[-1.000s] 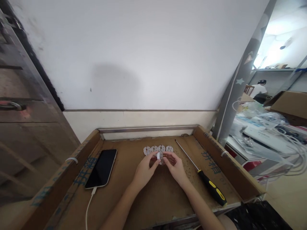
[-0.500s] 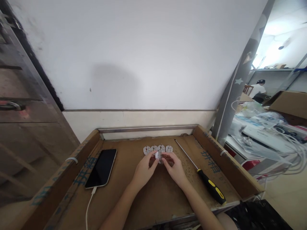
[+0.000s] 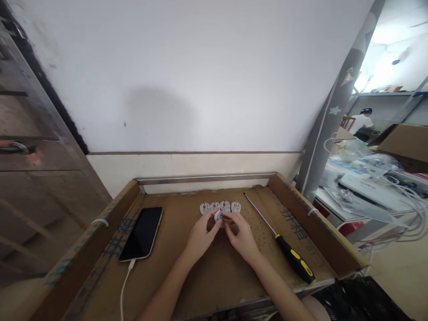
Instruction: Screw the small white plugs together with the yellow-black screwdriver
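Between my fingertips is a small white-and-clear plug (image 3: 219, 216), held just in front of a row of similar pieces. My left hand (image 3: 201, 235) pinches its left side with thumb and forefinger. On the other side, my right hand (image 3: 243, 237) has its thumb and fingers closed on the plug too. Behind them, several round clear-and-white plugs (image 3: 236, 207) stand in a row with metal pins pointing up. Fingers cover much of the held one.
A long screwdriver (image 3: 289, 256) with a black-and-yellow handle lies to the right. On the left is a phone (image 3: 142, 234) with a white cable (image 3: 124, 285). Cardboard (image 3: 177, 285) lines the table, with raised sides. A person (image 3: 361, 122) sits far off at right.
The held plug has tilted a little between my fingers, and my right fingertips have shifted slightly left over it. The other plugs, phone and screwdriver stay put.
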Motion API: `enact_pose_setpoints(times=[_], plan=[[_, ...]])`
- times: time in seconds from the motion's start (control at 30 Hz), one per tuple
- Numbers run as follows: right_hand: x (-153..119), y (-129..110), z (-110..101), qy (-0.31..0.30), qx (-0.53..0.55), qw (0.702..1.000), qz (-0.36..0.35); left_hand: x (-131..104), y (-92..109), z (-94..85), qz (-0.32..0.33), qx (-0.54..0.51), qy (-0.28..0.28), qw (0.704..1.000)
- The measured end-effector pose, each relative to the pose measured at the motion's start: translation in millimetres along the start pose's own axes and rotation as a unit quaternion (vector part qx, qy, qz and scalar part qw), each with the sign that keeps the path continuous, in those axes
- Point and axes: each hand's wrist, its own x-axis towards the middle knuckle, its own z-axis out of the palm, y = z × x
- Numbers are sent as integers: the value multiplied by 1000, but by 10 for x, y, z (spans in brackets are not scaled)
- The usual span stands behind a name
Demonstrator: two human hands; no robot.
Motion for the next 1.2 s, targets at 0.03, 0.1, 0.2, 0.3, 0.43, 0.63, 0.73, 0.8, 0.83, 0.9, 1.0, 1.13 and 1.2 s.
enact_pose_setpoints(times=[0.03,0.1,0.2,0.3,0.43,0.63,0.73,0.8,0.83,0.9,1.0,1.13,1.2], plan=[[2,11,8,5,9,1000,6,4,1,-7,-2,2,5,1000],[9,47,21,20,30,999,29,8,9,-20,-13,5,11,1000],[22,117,26,23,68,995,72,9,35,-25,-23,-8,2,1000],[33,182,16,4,108,988,108,14,58,-13,-14,-41,-16,999],[42,238,-5,-12,145,979,141,30,62,8,-25,-64,-17,997],[38,255,14,-11,165,975,148,10,64,-4,-1,-27,-27,999],[35,235,30,-3,164,977,136,-10,66,-14,16,12,-17,1000],[35,210,28,2,159,979,125,-17,69,-18,29,30,-8,999],[36,197,24,3,155,981,120,-19,70,-19,39,38,-4,999],[38,170,13,2,146,983,114,-20,70,-19,58,54,3,997],[38,137,2,-2,131,985,113,-14,57,-14,70,70,9,995],[37,101,2,-7,116,987,113,-3,32,-14,73,81,20,994],[39,83,1,-8,110,988,111,-3,32,-20,73,89,21,993]])
